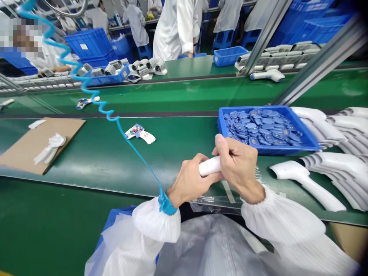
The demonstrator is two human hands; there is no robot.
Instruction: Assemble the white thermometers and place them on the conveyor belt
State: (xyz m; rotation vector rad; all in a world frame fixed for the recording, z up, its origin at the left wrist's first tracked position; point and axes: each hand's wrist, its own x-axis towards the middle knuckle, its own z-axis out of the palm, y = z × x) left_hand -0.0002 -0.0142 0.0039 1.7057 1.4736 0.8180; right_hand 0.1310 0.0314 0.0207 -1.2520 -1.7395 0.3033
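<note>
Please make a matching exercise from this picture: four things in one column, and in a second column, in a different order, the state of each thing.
Things:
1. Blue wrist strap
2. White plastic housing
3. Blue plastic tray
4. Cardboard sheet

States:
A. Filled with small blue parts
B. Lying on the green conveyor belt under crumpled white plastic film
C. Held between the left hand and the right hand
D. Fastened around the left wrist

Right pairs: 1-D, 2-C, 3-A, 4-B

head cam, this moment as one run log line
left hand: grips white plastic handle, blue wrist strap worn | right hand: grips same handle | nearby: blue tray of blue parts
</note>
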